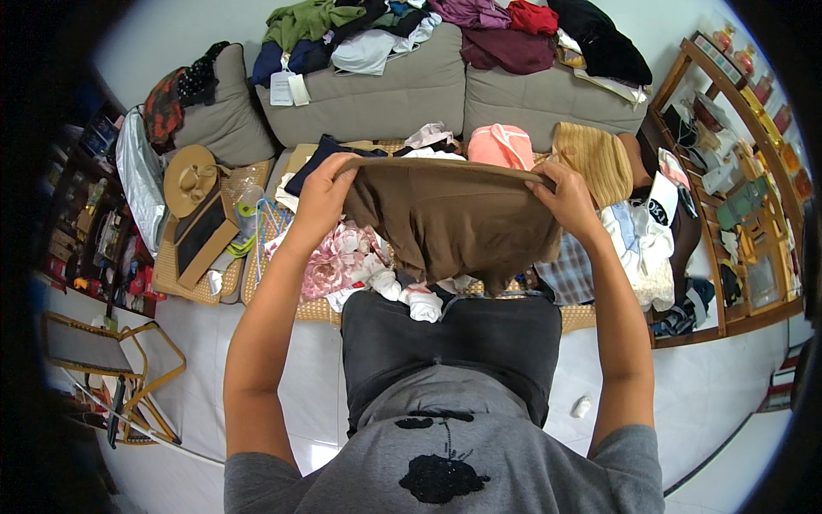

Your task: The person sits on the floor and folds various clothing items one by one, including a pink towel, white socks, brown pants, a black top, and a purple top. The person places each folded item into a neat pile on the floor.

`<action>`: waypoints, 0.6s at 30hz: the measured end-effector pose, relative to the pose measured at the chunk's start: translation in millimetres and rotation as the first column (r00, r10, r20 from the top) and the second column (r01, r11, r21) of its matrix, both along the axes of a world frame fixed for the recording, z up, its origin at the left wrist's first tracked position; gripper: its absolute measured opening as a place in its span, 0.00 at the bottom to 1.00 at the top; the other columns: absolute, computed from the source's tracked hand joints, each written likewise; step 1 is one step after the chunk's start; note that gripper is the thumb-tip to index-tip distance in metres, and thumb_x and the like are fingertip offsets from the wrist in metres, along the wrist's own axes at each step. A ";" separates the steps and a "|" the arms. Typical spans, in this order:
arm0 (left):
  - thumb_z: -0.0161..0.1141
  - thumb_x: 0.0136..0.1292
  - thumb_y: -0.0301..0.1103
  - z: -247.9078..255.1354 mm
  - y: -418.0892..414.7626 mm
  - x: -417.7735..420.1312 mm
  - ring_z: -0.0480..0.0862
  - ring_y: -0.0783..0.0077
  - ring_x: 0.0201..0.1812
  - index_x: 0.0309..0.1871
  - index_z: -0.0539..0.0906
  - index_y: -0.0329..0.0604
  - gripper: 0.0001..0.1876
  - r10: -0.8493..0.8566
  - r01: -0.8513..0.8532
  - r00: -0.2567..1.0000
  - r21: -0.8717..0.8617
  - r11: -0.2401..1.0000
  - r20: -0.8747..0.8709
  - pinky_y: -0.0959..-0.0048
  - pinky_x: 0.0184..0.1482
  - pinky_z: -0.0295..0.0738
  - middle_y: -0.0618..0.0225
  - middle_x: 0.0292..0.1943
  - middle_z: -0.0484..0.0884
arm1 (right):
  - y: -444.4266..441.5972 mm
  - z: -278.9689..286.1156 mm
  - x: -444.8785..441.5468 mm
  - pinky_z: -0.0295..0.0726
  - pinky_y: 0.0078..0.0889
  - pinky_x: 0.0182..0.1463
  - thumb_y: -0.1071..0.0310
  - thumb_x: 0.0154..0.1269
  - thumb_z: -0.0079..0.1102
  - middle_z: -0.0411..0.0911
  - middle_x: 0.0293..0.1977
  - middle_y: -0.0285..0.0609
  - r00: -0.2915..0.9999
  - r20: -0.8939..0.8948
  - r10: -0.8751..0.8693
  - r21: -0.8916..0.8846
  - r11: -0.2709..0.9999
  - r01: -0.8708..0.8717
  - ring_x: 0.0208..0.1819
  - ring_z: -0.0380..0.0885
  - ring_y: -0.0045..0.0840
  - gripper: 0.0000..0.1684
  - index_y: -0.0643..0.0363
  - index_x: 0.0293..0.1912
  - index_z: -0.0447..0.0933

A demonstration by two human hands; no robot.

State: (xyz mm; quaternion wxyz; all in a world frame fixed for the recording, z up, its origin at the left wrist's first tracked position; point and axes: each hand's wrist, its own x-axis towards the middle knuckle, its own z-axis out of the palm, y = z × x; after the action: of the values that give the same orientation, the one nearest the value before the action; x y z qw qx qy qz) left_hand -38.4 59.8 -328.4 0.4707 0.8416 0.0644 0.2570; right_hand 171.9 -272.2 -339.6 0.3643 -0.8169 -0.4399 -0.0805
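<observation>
A brown garment (pixel 456 215) hangs stretched between my two hands, its upper edge pulled nearly straight. My left hand (pixel 327 193) pinches the left end of that edge, and my right hand (pixel 564 196) grips the right end. The lower part of the cloth droops in folds over the sofa seat and hides some of what lies there. Beside my left forearm is a pink floral cloth (pixel 343 257). White bunched socks (pixel 422 303) lie near my knees. Blue plaid fabric (pixel 566 270) shows under my right wrist.
Piled clothes, among them a green one (pixel 311 29) and a maroon one (pixel 507 51), drape over the grey sofa back (pixel 366 103). A straw hat (pixel 191 180) and an open cardboard box (pixel 209 238) sit at left. A wooden shelf (pixel 713 257) stands right, a folding chair (pixel 115 360) lower left.
</observation>
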 end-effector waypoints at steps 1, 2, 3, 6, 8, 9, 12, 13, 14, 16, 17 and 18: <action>0.53 0.72 0.29 1.4 -0.3 -0.4 0.80 0.75 0.50 0.54 0.79 0.35 0.12 -0.002 -0.014 0.998 -0.255 0.967 -0.064 0.73 0.53 0.74 0.65 0.49 0.83 | -0.1 -2.0 1.0 0.76 0.37 0.45 0.71 0.61 0.63 0.80 0.35 0.51 1.000 0.019 -0.003 0.002 1.000 0.003 0.39 0.80 0.42 0.11 0.65 0.43 0.78; 0.51 0.76 0.32 2.6 -1.4 -0.1 0.78 0.81 0.49 0.55 0.79 0.32 0.14 -0.011 0.023 0.999 -0.285 0.958 0.043 0.77 0.53 0.73 0.70 0.49 0.83 | -0.7 -3.6 2.1 0.76 0.36 0.46 0.73 0.60 0.63 0.80 0.36 0.51 0.999 0.039 -0.007 0.004 1.000 0.007 0.41 0.81 0.41 0.11 0.66 0.43 0.78; 0.51 0.76 0.32 3.8 -2.8 -0.4 0.78 0.81 0.49 0.55 0.79 0.32 0.14 -0.013 0.037 0.997 -0.342 0.939 0.073 0.78 0.53 0.73 0.70 0.49 0.83 | -2.1 -4.7 3.4 0.77 0.37 0.47 0.74 0.59 0.62 0.80 0.36 0.51 0.997 0.070 -0.029 -0.001 1.000 0.029 0.42 0.81 0.42 0.12 0.65 0.44 0.78; 0.52 0.76 0.32 8.7 -4.6 -0.2 0.78 0.81 0.48 0.57 0.79 0.32 0.14 -0.037 0.113 0.986 -0.491 0.864 0.161 0.80 0.52 0.72 0.71 0.50 0.82 | -6.9 -6.9 7.9 0.77 0.39 0.48 0.76 0.56 0.61 0.81 0.39 0.51 0.982 0.155 -0.104 -0.015 0.994 0.108 0.44 0.80 0.46 0.15 0.63 0.46 0.77; 0.53 0.75 0.32 13.6 -0.4 1.9 0.78 0.82 0.47 0.55 0.80 0.32 0.14 0.039 0.015 0.992 -0.416 0.909 0.122 0.80 0.51 0.72 0.71 0.48 0.83 | -10.6 -7.8 11.7 0.77 0.41 0.48 0.76 0.55 0.61 0.81 0.40 0.51 0.966 0.205 -0.156 -0.017 0.987 0.163 0.46 0.80 0.48 0.17 0.61 0.47 0.77; 0.53 0.75 0.32 16.2 2.8 2.9 0.77 0.82 0.46 0.55 0.80 0.32 0.14 0.062 -0.012 0.991 -0.382 0.924 0.118 0.80 0.50 0.72 0.72 0.47 0.83 | -12.2 -8.1 14.0 0.78 0.43 0.48 0.75 0.55 0.61 0.81 0.40 0.50 0.955 0.213 -0.205 -0.043 0.975 0.219 0.45 0.80 0.48 0.17 0.60 0.47 0.78; 0.55 0.75 0.34 24.8 16.9 2.2 0.76 0.83 0.43 0.51 0.81 0.31 0.13 0.075 -0.038 0.987 -0.250 0.967 0.143 0.80 0.48 0.72 0.74 0.42 0.83 | -17.8 -8.5 21.3 0.79 0.46 0.45 0.72 0.55 0.63 0.81 0.41 0.46 0.918 0.256 -0.302 -0.079 0.940 0.331 0.43 0.81 0.47 0.15 0.56 0.45 0.78; 0.55 0.75 0.34 27.6 20.8 1.9 0.76 0.83 0.43 0.50 0.81 0.31 0.13 0.065 -0.029 0.987 -0.236 0.971 0.145 0.80 0.48 0.72 0.74 0.41 0.83 | -19.4 -8.2 23.8 0.79 0.46 0.44 0.71 0.55 0.63 0.81 0.42 0.46 0.913 0.276 -0.302 -0.068 0.941 0.332 0.42 0.81 0.47 0.15 0.55 0.45 0.78; 0.55 0.75 0.34 30.1 23.8 1.7 0.76 0.83 0.42 0.50 0.82 0.31 0.13 0.074 -0.049 0.977 -0.126 0.991 0.202 0.80 0.47 0.72 0.75 0.39 0.83 | -20.6 -8.0 26.2 0.79 0.46 0.44 0.71 0.55 0.63 0.81 0.42 0.46 0.906 0.283 -0.314 -0.071 0.936 0.346 0.42 0.81 0.47 0.15 0.55 0.45 0.78; 0.55 0.75 0.34 38.4 31.0 -0.1 0.76 0.83 0.41 0.49 0.82 0.31 0.13 0.112 -0.111 0.976 -0.014 0.994 0.185 0.80 0.46 0.73 0.75 0.38 0.83 | -21.6 -7.8 30.4 0.79 0.46 0.44 0.72 0.56 0.62 0.81 0.41 0.46 0.890 0.314 -0.331 -0.060 0.928 0.367 0.42 0.81 0.47 0.14 0.55 0.44 0.79; 0.55 0.75 0.35 43.1 34.0 -1.3 0.76 0.83 0.41 0.49 0.82 0.31 0.13 0.117 -0.127 0.975 0.040 0.991 0.189 0.80 0.46 0.73 0.75 0.38 0.84 | -21.8 -7.7 32.3 0.79 0.46 0.44 0.72 0.56 0.61 0.81 0.41 0.47 0.879 0.336 -0.338 -0.046 0.926 0.374 0.42 0.81 0.48 0.13 0.56 0.44 0.79; 0.57 0.74 0.35 47.3 35.8 -2.3 0.77 0.83 0.39 0.48 0.82 0.31 0.13 0.121 -0.132 0.969 0.037 0.991 0.217 0.81 0.44 0.73 0.74 0.38 0.84 | -22.0 -7.6 34.2 0.78 0.46 0.44 0.73 0.57 0.60 0.82 0.41 0.47 0.867 0.372 -0.333 -0.021 0.930 0.366 0.42 0.80 0.49 0.13 0.56 0.44 0.79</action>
State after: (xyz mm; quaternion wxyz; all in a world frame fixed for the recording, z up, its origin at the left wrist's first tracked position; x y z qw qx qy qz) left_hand -40.7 95.6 -281.2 0.4358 0.8150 0.0602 0.3772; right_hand 206.1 -294.2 -347.1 0.2189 -0.8697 -0.3474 -0.2740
